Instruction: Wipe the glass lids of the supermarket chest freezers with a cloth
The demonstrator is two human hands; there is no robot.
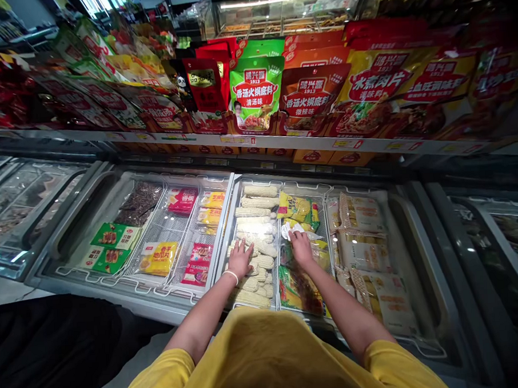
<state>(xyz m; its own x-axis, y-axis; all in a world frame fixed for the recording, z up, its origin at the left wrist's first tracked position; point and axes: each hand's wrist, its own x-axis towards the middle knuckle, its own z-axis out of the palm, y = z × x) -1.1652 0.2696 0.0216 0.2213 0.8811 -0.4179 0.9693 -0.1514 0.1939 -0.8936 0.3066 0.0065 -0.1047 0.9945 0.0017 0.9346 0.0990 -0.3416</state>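
Observation:
My left hand (240,260) lies with its fingers spread above the rows of pale corn cobs (255,218) in the chest freezer. Whether it rests on the glass lid or on the corn itself, I cannot tell. My right hand (301,248) has its fingers curled on a white crumpled cloth (291,230), which could also be a tissue. Under and around that hand are yellow-and-green bags, among them a corn-coloured bag (298,208) beyond the fingertips and a green-edged bag (298,289) nearer me.
Wire baskets divide the freezer; packed pale food (368,243) fills the right one. Green packets (111,246) and a yellow packet (157,258) lie in the left section. A shelf edge (256,138) with seasoning pouches runs behind. A person's dark-clothed leg (55,340) is at my left.

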